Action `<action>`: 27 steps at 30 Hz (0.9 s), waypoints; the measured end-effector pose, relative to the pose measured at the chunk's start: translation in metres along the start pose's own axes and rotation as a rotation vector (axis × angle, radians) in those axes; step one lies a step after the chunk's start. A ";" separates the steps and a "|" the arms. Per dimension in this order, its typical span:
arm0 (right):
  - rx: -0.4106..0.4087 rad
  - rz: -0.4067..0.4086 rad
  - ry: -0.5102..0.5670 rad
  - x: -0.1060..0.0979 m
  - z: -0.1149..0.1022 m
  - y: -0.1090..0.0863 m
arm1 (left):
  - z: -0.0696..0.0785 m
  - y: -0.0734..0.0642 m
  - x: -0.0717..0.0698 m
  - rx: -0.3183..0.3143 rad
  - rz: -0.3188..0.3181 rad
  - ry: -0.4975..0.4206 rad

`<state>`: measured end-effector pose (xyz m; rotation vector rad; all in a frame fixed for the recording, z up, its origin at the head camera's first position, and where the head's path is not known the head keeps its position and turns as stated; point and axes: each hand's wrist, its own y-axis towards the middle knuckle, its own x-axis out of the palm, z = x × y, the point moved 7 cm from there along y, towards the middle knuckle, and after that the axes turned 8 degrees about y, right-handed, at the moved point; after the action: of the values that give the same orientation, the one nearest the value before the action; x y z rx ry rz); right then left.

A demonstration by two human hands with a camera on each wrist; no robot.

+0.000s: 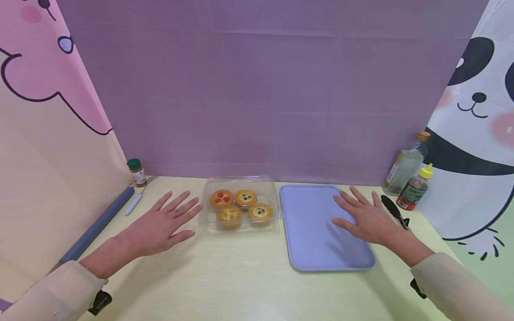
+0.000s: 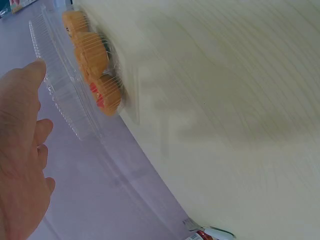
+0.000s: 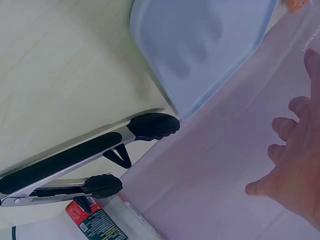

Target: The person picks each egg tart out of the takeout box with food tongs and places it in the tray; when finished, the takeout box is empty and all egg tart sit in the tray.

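My left hand (image 1: 162, 227) is held over the table with its fingers spread and nothing in it. Just right of its fingertips sits a clear plastic clamshell box (image 1: 207, 200) holding several round pastries, among them a red-topped pastry (image 1: 221, 199) and a dark-dotted pastry (image 1: 260, 213). With fingers likewise spread, my right hand (image 1: 367, 218) hovers over the right side of a blue tray (image 1: 313, 232) and holds nothing. Black-and-silver tongs (image 3: 65, 160) lie beyond that tray, partly hidden behind the right hand in the head view.
At the right back stand a large clear bottle (image 1: 406, 165) and a yellow-capped bottle (image 1: 413, 191). A green-lidded jar (image 1: 138, 173), a pale-handled utensil (image 1: 134, 204) and a long dark-blue bar (image 1: 100, 223) are on the left. A purple backdrop (image 1: 257, 98) rises behind the table.
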<state>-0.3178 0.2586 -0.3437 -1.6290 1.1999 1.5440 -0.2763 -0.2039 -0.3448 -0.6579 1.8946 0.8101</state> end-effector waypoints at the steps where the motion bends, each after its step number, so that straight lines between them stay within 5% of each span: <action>1: 0.000 -0.002 0.007 0.000 -0.001 0.001 | 0.000 0.000 0.001 -0.004 -0.010 -0.005; 11: 0.002 0.005 -0.012 -0.002 0.000 0.002 | -0.001 0.003 0.001 -0.012 -0.036 -0.013; 15: 0.015 0.020 0.018 -0.001 -0.001 0.002 | -0.007 0.004 0.003 -0.060 -0.078 -0.077; 19: 0.061 0.055 0.159 0.000 -0.012 -0.001 | -0.021 0.005 0.008 -0.196 -0.171 -0.263; 27: 0.049 0.218 0.432 0.014 -0.067 -0.001 | -0.041 0.003 0.032 -0.442 -0.471 -0.852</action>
<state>-0.2878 0.1970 -0.3467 -1.9112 1.6754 1.3069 -0.3144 -0.2369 -0.3591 -0.8111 0.7571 0.9909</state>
